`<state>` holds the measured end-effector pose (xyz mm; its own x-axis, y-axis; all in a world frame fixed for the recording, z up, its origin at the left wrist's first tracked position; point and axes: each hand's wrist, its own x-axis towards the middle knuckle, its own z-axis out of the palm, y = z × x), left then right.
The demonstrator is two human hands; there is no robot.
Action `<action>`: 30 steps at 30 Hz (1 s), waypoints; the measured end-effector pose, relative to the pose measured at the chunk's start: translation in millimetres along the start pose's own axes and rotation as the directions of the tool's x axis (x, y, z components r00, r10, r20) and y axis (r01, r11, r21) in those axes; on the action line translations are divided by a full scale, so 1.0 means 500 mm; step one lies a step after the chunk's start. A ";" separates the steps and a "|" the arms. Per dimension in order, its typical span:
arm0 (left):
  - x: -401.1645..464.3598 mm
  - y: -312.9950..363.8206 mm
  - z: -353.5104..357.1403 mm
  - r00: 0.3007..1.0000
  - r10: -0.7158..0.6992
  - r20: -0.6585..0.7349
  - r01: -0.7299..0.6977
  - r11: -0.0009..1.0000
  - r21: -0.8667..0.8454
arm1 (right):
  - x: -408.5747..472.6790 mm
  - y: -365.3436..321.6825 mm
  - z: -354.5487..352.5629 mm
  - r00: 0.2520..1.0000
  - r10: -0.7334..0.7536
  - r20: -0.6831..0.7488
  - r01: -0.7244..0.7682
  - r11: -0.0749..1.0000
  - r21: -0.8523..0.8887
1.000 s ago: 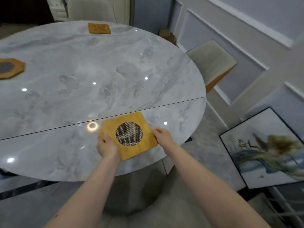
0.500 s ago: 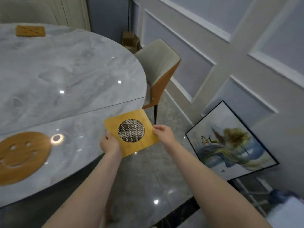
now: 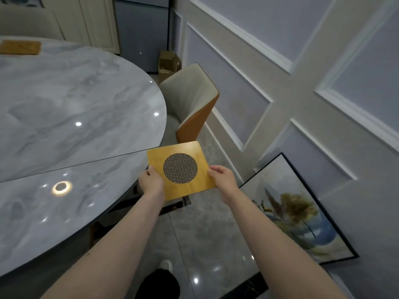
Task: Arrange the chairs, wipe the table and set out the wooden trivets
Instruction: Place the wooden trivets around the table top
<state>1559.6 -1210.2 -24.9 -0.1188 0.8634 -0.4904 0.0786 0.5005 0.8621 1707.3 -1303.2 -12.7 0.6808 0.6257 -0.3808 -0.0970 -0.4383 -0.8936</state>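
Observation:
I hold a square wooden trivet [image 3: 195,187] with a round woven cut-out in its middle, in the air just off the right edge of the grey marble table [image 3: 71,130]. My left hand [image 3: 151,184] grips its left edge and my right hand [image 3: 222,180] pinches its right edge. A second, rectangular wooden trivet [image 3: 20,47] lies on the far left of the table. A beige chair with an orange back [image 3: 192,104] stands at the table's right side, its seat partly under the top.
A framed painting [image 3: 302,212] leans against the panelled wall [image 3: 280,83] on the right. A cardboard box [image 3: 168,61] sits on the floor behind the chair. Another beige chair back [image 3: 26,20] shows at the far left. Glossy tiled floor [image 3: 205,234] lies below.
I have moved right around the table, carrying the square trivet off the tabletop and past its edge. The round smiley trivet and the octagonal one have left the view.

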 end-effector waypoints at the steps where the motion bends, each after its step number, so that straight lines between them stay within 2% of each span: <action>1: 0.010 0.008 0.013 1.000 0.001 0.000 -0.001 1.000 0.001 | 0.017 -0.005 0.000 1.000 -0.006 0.000 0.006 1.000 -0.005; 5: 0.095 0.048 0.093 0.999 -0.035 -0.034 0.033 0.999 -0.042 | 0.137 -0.041 0.015 0.999 -0.022 0.044 0.022 1.000 -0.010; 8: 0.178 0.091 0.143 0.996 -0.082 -0.037 0.079 0.994 -0.077 | 0.231 -0.082 0.038 0.990 -0.055 0.128 0.058 0.998 -0.023; 13: 0.370 0.198 0.206 0.979 -0.197 -0.043 0.192 0.976 -0.102 | 0.422 -0.184 0.138 0.978 -0.025 0.208 0.051 0.992 -0.119; 22: 0.587 0.320 0.256 0.991 -0.133 0.001 0.132 0.983 0.128 | 0.639 -0.310 0.296 0.977 -0.019 0.213 0.053 0.986 -0.157; 24: 0.641 0.318 0.263 0.991 -0.128 -0.041 0.133 0.973 0.186 | 0.685 -0.324 0.337 0.975 -0.016 0.222 0.056 0.983 -0.175; 30: 0.765 0.368 0.277 0.980 -0.073 -0.187 0.105 0.980 0.166 | 0.824 -0.364 0.479 0.953 0.036 0.301 0.022 0.982 -0.187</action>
<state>1665.8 -779.1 -71.8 -0.3072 0.7973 -0.5197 0.2293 0.5920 0.7726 1831.3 -811.0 -63.8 0.4266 0.7746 -0.4669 0.0554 -0.5376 -0.8414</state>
